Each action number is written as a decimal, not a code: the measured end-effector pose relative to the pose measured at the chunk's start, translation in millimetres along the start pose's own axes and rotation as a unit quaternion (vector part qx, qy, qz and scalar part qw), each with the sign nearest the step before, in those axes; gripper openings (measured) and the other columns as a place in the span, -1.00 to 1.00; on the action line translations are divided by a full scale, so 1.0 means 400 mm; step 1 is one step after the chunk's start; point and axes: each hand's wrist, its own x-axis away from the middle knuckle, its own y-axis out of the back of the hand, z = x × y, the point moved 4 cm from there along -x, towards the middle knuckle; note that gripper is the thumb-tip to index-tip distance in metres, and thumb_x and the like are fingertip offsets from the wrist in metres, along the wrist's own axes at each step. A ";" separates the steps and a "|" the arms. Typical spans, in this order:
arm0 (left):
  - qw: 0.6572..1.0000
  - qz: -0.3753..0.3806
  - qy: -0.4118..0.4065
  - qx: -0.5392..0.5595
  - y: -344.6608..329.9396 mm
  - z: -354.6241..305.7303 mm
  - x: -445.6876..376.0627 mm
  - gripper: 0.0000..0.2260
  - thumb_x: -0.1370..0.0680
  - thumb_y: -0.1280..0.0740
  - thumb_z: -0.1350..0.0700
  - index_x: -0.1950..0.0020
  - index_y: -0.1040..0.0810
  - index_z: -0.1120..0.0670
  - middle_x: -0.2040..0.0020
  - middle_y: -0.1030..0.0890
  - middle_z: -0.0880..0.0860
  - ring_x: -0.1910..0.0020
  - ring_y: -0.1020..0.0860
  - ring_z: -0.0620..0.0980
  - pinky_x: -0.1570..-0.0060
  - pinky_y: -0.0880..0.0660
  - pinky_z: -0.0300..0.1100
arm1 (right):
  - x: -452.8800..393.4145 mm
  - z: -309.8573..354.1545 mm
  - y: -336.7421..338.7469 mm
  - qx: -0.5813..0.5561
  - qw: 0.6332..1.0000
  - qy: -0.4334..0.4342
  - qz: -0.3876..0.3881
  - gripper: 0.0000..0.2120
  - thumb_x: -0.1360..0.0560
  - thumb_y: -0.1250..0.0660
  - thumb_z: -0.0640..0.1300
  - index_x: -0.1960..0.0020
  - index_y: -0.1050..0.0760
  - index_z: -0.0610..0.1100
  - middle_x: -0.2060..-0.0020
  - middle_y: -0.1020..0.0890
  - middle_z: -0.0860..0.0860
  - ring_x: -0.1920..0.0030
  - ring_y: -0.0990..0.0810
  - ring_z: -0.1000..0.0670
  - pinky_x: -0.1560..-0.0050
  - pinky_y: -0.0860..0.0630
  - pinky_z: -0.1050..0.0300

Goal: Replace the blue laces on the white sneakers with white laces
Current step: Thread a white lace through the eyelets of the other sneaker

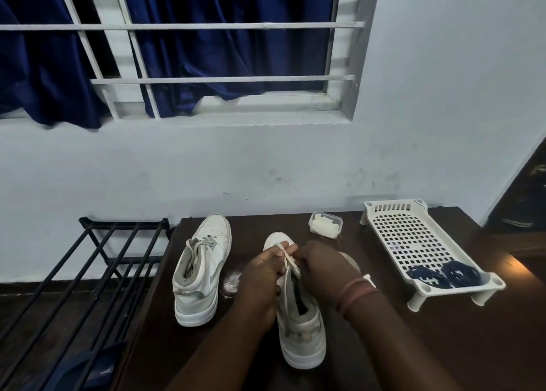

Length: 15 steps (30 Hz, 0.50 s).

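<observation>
Two white sneakers stand on a dark wooden table (384, 346). The left sneaker (204, 269) is laced with a white lace and stands alone, heel toward me. Over the right sneaker (298, 328) both hands work: my left hand (260, 275) and my right hand (319, 268) each pinch a strand of the white lace (288, 257) above the tongue. The shoe's lace area is mostly hidden by my hands. The blue laces (446, 274) lie bundled in a white perforated tray (413, 237) at the right.
A small clear plastic box (325, 225) with something white inside sits behind the right sneaker. A black metal rack (97, 272) stands left of the table. A crumpled clear wrapper (233, 281) lies between the sneakers. Behind is a wall with a barred window.
</observation>
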 end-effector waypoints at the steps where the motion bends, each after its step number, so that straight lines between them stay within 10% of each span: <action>1: 1.000 -0.001 -0.006 -0.022 0.000 0.000 0.002 -0.78 -0.67 -0.20 0.24 -0.18 -0.62 0.21 -0.13 -0.70 0.15 0.11 -0.68 0.00 0.06 -0.57 -0.12 | 0.005 0.006 0.017 -0.019 1.000 0.003 0.001 -0.81 -0.55 -0.22 -0.13 -0.03 -0.60 -0.07 0.07 -0.58 -0.06 0.03 -0.59 -0.07 0.14 -0.39 0.17; 8: 0.953 0.028 -0.086 -0.290 0.002 -0.034 -0.018 -0.63 -0.61 -0.19 -0.14 0.03 -0.73 0.02 0.11 -0.73 -0.02 0.08 -0.65 -0.04 -0.14 -0.50 -0.01 | 0.032 0.007 0.155 -0.198 0.977 0.030 -0.075 -0.76 -0.54 -0.24 -0.31 0.00 -0.65 -0.08 0.17 -0.64 0.10 0.19 -0.59 0.23 0.18 -0.46 0.39; 15: 0.979 0.045 -0.072 -0.187 -0.006 -0.022 -0.014 -0.78 -0.60 -0.33 0.02 0.07 -0.64 0.15 0.30 -0.52 -0.03 0.33 -0.46 -0.15 0.23 -0.42 -0.30 | 0.005 -0.047 0.049 -0.227 0.962 -0.096 -0.117 -0.90 -0.48 -0.39 -0.19 0.15 -0.68 -0.08 0.27 -0.68 0.08 0.20 -0.61 0.13 0.17 -0.44 0.31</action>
